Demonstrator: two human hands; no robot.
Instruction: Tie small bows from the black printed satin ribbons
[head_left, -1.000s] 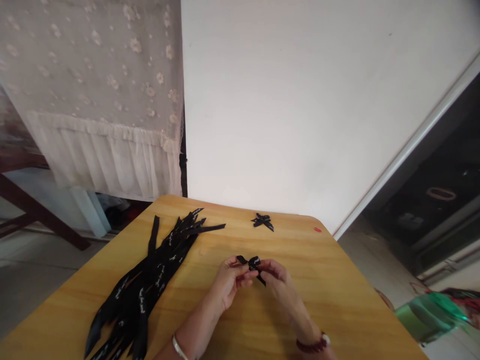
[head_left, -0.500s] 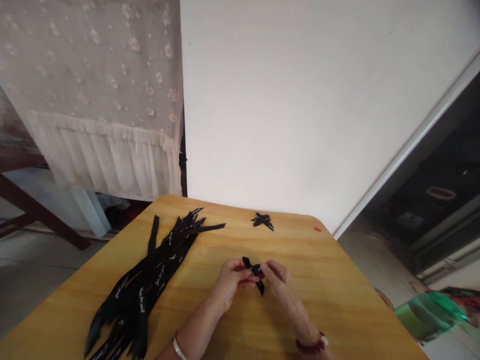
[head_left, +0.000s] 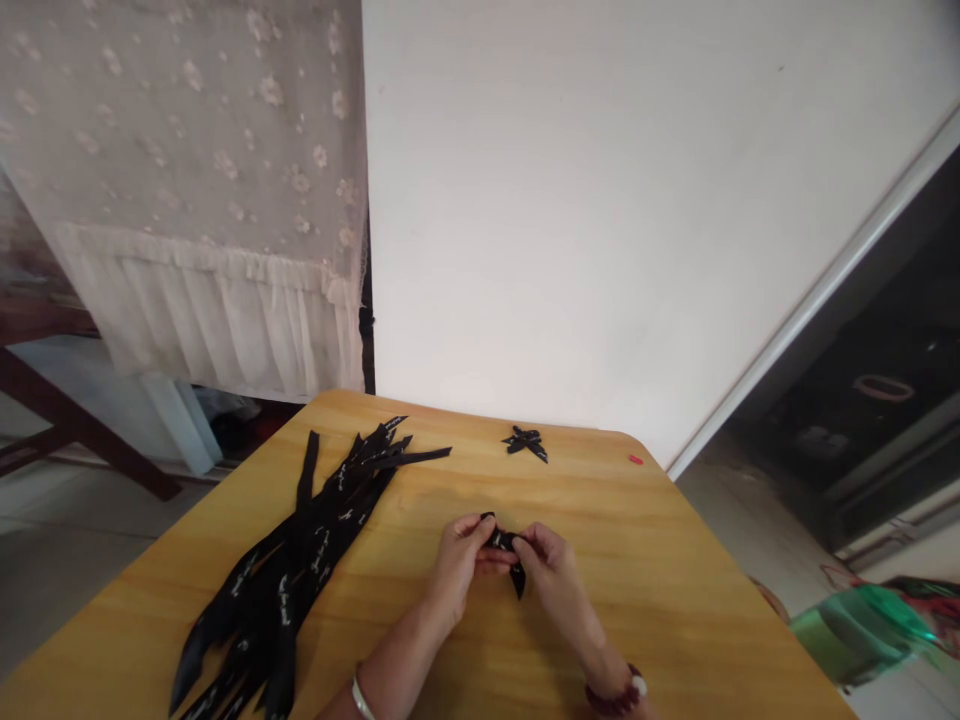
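Between my two hands, above the wooden table [head_left: 645, 580], is a short black ribbon [head_left: 501, 540] with white lettering, looped into a bow shape. My left hand [head_left: 463, 560] pinches its left side between thumb and fingers. On the right side, my right hand [head_left: 546, 565] grips the loop with its fingertips, and one pointed tail hangs down between the hands. The knot itself is partly hidden by my fingers. A pile of loose black ribbons [head_left: 322, 530] with white print lies to the left of my hands. Farther back rests a small group of black ribbon bows [head_left: 526, 442].
A small red object [head_left: 635, 460] lies near the table's far right corner. Behind the table stands a white panel [head_left: 600, 220], with a lace curtain [head_left: 217, 200] to its left. A green translucent container [head_left: 862, 630] is on the floor at right.
My fingers have shifted on the ribbon, and its upper left end is now more covered by my left thumb. The right hand has moved slightly left and down. The ribbon pile stays put.
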